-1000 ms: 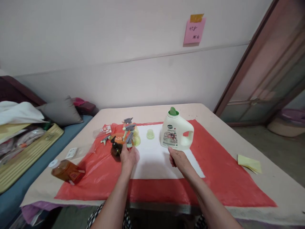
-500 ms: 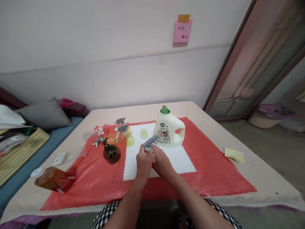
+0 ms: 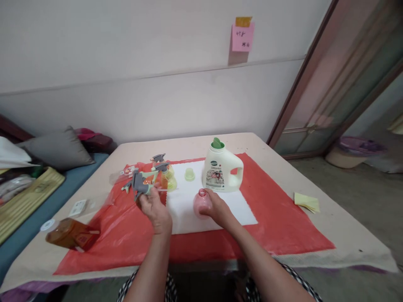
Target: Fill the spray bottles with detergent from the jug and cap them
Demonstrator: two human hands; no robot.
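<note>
My left hand (image 3: 156,212) is closed around a grey spray bottle trigger head (image 3: 140,184), whose thin dip tube points right. Under that hand the dark pump bottle is mostly hidden. My right hand (image 3: 216,206) grips a pink bottle (image 3: 202,203) by its side; its neck is uncapped and it stands over the white cloth (image 3: 182,222). Behind it is a large cream detergent jug (image 3: 217,167) with a green spout. A pale green cap (image 3: 189,174) lies on the cloth left of the jug.
Spray bottles, one yellow (image 3: 171,181), cluster at the left of the red plastic sheet (image 3: 277,222). A brown bottle with a white cap (image 3: 71,235) lies at the front left. Yellow papers (image 3: 307,201) lie to the right; a pink note (image 3: 242,37) hangs on the wall.
The trigger head has come off the pink bottle. My left hand has carried it left over the dark pump bottle, while my right hand keeps hold of the pink bottle.
</note>
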